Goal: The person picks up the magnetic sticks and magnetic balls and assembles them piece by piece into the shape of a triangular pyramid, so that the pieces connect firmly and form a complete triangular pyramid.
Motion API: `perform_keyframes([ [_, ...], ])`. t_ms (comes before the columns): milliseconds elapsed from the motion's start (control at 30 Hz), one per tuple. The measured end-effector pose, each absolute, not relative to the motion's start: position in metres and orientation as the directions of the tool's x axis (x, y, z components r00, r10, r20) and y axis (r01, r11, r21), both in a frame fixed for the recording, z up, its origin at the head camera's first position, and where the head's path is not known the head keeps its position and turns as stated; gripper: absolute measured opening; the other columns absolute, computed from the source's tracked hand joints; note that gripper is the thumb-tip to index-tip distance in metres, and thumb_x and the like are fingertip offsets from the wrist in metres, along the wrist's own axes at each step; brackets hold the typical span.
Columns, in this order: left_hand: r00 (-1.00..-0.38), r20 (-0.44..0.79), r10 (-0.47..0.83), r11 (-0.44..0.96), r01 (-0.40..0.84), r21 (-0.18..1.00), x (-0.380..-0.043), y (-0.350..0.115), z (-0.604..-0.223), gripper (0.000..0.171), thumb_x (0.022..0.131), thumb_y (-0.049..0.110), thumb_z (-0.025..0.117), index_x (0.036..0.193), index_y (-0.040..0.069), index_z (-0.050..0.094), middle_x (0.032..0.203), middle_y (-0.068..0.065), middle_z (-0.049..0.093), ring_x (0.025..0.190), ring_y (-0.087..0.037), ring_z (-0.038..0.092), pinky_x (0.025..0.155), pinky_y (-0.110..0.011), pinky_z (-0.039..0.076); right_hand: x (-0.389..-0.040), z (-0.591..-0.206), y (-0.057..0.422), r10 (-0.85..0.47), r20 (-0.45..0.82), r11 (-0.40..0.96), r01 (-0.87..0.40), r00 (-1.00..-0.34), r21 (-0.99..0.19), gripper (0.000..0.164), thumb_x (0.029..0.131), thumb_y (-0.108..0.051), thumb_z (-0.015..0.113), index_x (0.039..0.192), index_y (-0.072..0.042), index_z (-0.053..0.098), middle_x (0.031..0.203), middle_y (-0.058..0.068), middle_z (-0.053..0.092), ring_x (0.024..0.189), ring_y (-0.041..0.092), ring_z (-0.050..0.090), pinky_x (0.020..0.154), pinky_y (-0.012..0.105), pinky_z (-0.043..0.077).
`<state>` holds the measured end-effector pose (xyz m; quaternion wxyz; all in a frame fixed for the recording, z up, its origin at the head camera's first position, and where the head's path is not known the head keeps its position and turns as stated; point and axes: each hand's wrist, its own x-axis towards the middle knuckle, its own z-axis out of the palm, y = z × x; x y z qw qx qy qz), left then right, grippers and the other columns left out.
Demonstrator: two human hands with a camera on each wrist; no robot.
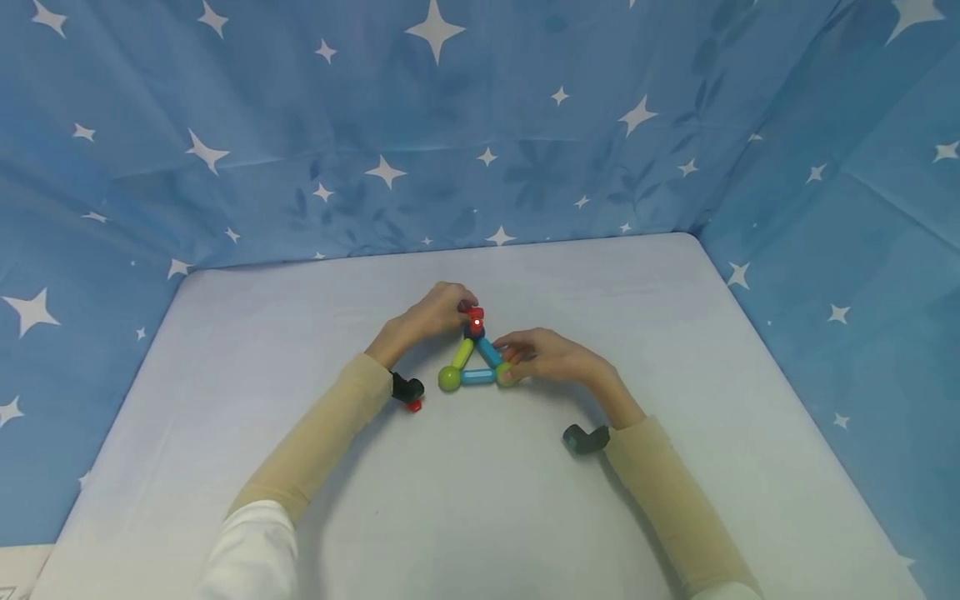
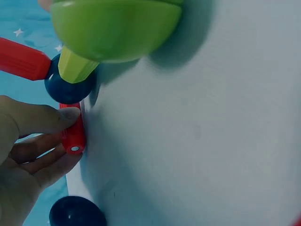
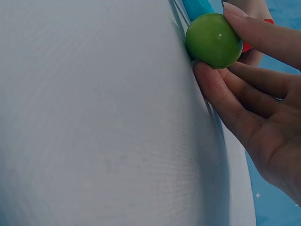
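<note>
A triangle of magnetic rods and balls lies on the table. Its near corners are a left green ball (image 1: 449, 378) and a right green ball (image 3: 214, 41), joined by a blue rod (image 1: 478, 377). A yellow-green rod (image 1: 462, 353) and a second blue rod (image 1: 489, 352) run to a dark blue ball (image 2: 70, 89) at the far corner. One red rod (image 2: 23, 59) sticks up from that ball. My left hand (image 1: 438, 310) pinches another red rod (image 2: 74, 134) against the same ball. Thumb and fingertips of my right hand (image 1: 551, 354) grip the right green ball.
A loose dark blue ball (image 2: 77, 212) shows low in the left wrist view. A small red piece (image 1: 414, 407) is partly hidden beneath the left wrist's black camera (image 1: 407, 387). Blue star-patterned cloth (image 1: 450, 125) hangs behind the white table (image 1: 480, 500).
</note>
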<state>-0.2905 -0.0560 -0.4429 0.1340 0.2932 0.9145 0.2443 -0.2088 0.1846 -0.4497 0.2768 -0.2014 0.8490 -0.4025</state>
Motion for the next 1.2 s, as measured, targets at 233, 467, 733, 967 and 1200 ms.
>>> perform_keyframes([
  [233, -0.808, -0.086, 0.583, 0.695, 0.442, 0.567, -0.277, -0.068, -0.437, 0.032, 0.092, 0.002, 0.071, 0.124, 0.0, 0.071, 0.115, -0.014, 0.071, 0.104, -0.027, 0.067, 0.09, -0.036, 0.059, -0.208, -0.448, 0.184, -0.565, -0.312, 0.593, -0.114, -0.764, -0.797, 0.065, 0.088, -0.033, 0.081, 0.145, -0.011, 0.058, 0.125, 0.006, 0.07, 0.116, 0.023, 0.064, 0.105, 0.047, 0.05],
  [467, -0.844, -0.068, 0.532, 0.684, 0.381, 0.622, -0.257, -0.077, -0.425, 0.032, 0.092, 0.004, 0.073, 0.123, 0.003, 0.071, 0.111, -0.011, 0.07, 0.097, -0.025, 0.065, 0.078, -0.032, 0.059, -0.206, -0.448, 0.183, -0.564, -0.307, 0.595, -0.119, -0.767, -0.795, 0.063, 0.089, -0.033, 0.08, 0.144, -0.01, 0.059, 0.124, 0.006, 0.07, 0.114, 0.023, 0.065, 0.104, 0.047, 0.051],
  [733, -0.86, -0.034, 0.51, 0.638, 0.351, 0.685, -0.237, -0.09, -0.414, 0.031, 0.09, 0.008, 0.076, 0.121, 0.006, 0.071, 0.11, -0.009, 0.072, 0.103, -0.026, 0.066, 0.088, -0.039, 0.058, -0.208, -0.447, 0.183, -0.562, -0.299, 0.594, -0.124, -0.771, -0.795, 0.063, 0.089, -0.031, 0.081, 0.144, -0.01, 0.058, 0.124, 0.007, 0.07, 0.114, 0.023, 0.065, 0.104, 0.047, 0.051],
  [967, -0.858, -0.085, 0.506, 0.572, 0.261, 0.778, -0.22, -0.096, -0.413, 0.031, 0.091, 0.013, 0.076, 0.121, 0.008, 0.07, 0.108, -0.006, 0.073, 0.103, -0.023, 0.067, 0.09, -0.04, 0.056, -0.21, -0.447, 0.185, -0.574, -0.291, 0.58, -0.13, -0.765, -0.804, 0.064, 0.09, -0.032, 0.08, 0.145, -0.008, 0.057, 0.126, 0.009, 0.07, 0.115, 0.025, 0.064, 0.104, 0.048, 0.05],
  [1200, -0.844, -0.103, 0.527, 0.507, 0.215, 0.835, -0.204, -0.1, -0.418, 0.03, 0.093, 0.013, 0.075, 0.122, 0.007, 0.069, 0.113, -0.007, 0.072, 0.107, -0.022, 0.068, 0.095, -0.04, 0.056, -0.208, -0.446, 0.183, -0.572, -0.303, 0.58, -0.115, -0.762, -0.807, 0.065, 0.09, -0.033, 0.08, 0.145, -0.008, 0.057, 0.127, 0.009, 0.069, 0.117, 0.026, 0.063, 0.106, 0.049, 0.049],
])
